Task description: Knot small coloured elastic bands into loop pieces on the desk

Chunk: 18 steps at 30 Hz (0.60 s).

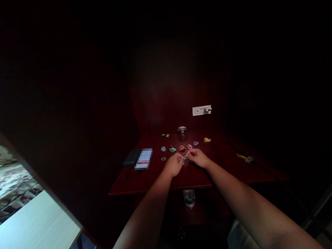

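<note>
Above the dark red desk, my left hand and my right hand pinch a small green band between them. Just beyond my fingers lie small piles of bands: blue, green, orange, pink and purple. Farther right is a yellow pile. One pale ring rests left of my left hand. A few loose bands are at the back left.
A lidded clear jar stands at the back. A blurred phone-like item and black case lie left. A yellow-and-grey cable end is at right. Behind is a wall socket; another jar sits below.
</note>
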Each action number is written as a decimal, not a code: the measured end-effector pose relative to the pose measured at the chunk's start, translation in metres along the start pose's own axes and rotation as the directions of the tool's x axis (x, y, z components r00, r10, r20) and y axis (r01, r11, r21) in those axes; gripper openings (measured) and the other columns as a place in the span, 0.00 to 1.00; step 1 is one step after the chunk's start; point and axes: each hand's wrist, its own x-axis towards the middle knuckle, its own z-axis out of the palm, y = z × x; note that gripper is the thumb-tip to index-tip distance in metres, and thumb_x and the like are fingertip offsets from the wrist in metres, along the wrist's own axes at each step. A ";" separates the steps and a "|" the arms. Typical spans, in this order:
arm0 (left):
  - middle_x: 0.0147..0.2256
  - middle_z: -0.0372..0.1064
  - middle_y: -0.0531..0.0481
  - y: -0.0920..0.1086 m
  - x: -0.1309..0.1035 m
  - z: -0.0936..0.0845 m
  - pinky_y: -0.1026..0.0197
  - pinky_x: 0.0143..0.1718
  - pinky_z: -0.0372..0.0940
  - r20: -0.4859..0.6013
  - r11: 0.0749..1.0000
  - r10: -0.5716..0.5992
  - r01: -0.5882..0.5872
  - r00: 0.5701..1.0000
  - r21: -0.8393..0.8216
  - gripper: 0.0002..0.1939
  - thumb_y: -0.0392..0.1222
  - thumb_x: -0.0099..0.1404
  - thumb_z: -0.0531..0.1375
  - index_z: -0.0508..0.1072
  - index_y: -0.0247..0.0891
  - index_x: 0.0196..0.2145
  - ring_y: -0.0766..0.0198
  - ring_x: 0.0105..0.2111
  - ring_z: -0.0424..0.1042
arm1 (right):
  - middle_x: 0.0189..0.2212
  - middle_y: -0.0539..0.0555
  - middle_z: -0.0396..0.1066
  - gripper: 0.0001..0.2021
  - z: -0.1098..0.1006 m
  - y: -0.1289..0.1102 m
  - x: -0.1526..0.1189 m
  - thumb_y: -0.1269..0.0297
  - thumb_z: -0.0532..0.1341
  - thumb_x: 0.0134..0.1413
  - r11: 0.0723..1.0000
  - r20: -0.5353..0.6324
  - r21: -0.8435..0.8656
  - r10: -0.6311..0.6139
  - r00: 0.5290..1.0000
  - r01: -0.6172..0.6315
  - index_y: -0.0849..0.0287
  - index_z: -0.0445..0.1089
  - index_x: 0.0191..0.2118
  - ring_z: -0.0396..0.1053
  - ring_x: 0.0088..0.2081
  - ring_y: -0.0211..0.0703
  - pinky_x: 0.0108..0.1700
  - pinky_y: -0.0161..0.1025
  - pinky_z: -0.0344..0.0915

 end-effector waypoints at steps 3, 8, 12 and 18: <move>0.26 0.70 0.51 0.003 -0.002 -0.002 0.65 0.30 0.58 -0.012 0.999 -0.009 0.009 1.000 -0.046 0.08 0.43 0.60 0.51 0.66 0.36 0.29 0.67 0.26 0.67 | 0.14 0.45 0.59 0.11 0.001 -0.005 -0.006 0.58 0.61 0.41 1.000 -0.001 -0.003 0.009 1.000 -0.009 0.61 0.64 0.24 0.53 0.17 0.30 0.20 0.30 0.48; 0.26 0.70 0.51 0.004 -0.002 -0.002 0.65 0.29 0.58 -0.002 0.997 -0.014 0.014 1.000 -0.080 0.09 0.44 0.60 0.52 0.65 0.36 0.30 0.67 0.26 0.67 | 0.15 0.45 0.60 0.14 0.001 -0.008 -0.010 0.55 0.63 0.38 1.000 -0.017 0.014 0.008 1.000 -0.008 0.61 0.64 0.24 0.54 0.17 0.30 0.21 0.31 0.49; 0.27 0.70 0.51 0.000 -0.002 -0.001 0.66 0.29 0.58 0.006 0.995 0.009 -0.009 1.000 -0.095 0.09 0.44 0.61 0.51 0.66 0.36 0.31 0.67 0.26 0.66 | 0.16 0.46 0.61 0.15 0.001 -0.009 -0.010 0.54 0.64 0.38 0.999 -0.004 0.033 0.006 1.000 -0.006 0.62 0.65 0.24 0.55 0.18 0.30 0.21 0.31 0.50; 0.27 0.70 0.52 -0.004 -0.001 0.001 0.66 0.29 0.58 0.007 0.997 0.023 -0.022 1.000 -0.073 0.10 0.45 0.61 0.50 0.65 0.36 0.32 0.68 0.26 0.66 | 0.14 0.46 0.61 0.15 -0.002 -0.014 -0.013 0.55 0.64 0.37 1.000 -0.057 0.030 0.009 0.998 -0.007 0.62 0.66 0.24 0.56 0.18 0.32 0.22 0.32 0.51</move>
